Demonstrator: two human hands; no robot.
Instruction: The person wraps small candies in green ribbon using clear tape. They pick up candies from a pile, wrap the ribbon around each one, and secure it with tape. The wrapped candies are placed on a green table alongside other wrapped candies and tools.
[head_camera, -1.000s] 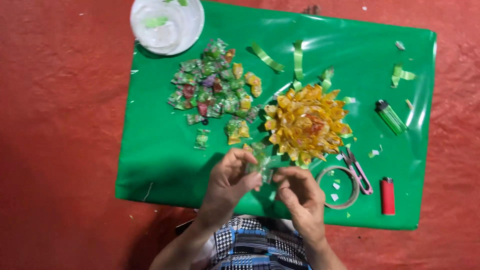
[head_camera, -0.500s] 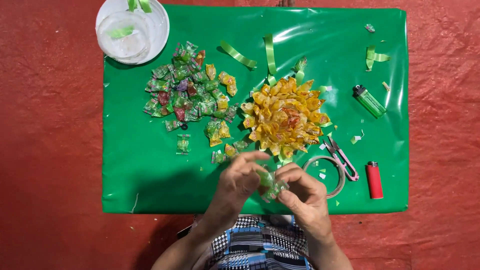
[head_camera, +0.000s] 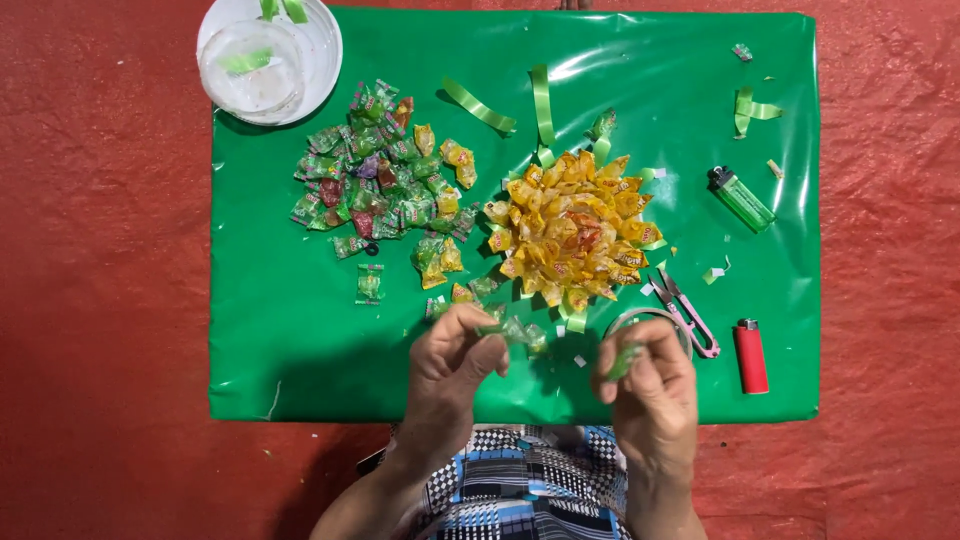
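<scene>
Red matting surrounds the green sheet (head_camera: 300, 350) I work over. My left hand (head_camera: 450, 365), low centre, pinches a green wrapped candy (head_camera: 515, 330) between thumb and fingers; my right hand (head_camera: 648, 385), apart from it, grips a strip of green ribbon (head_camera: 625, 360). Just above sits the yellow candy-wrapper flower (head_camera: 570, 235). Loose candies (head_camera: 375, 180) heap upper left, with pink scissors (head_camera: 685, 310) and a red lighter (head_camera: 750, 355) to the right.

We see the candy pile (head_camera: 385, 175) left of the wrapper flower (head_camera: 572, 232), scissors (head_camera: 686, 312) and lighters (head_camera: 750, 355) to its right, all on the board (head_camera: 290, 340).
</scene>
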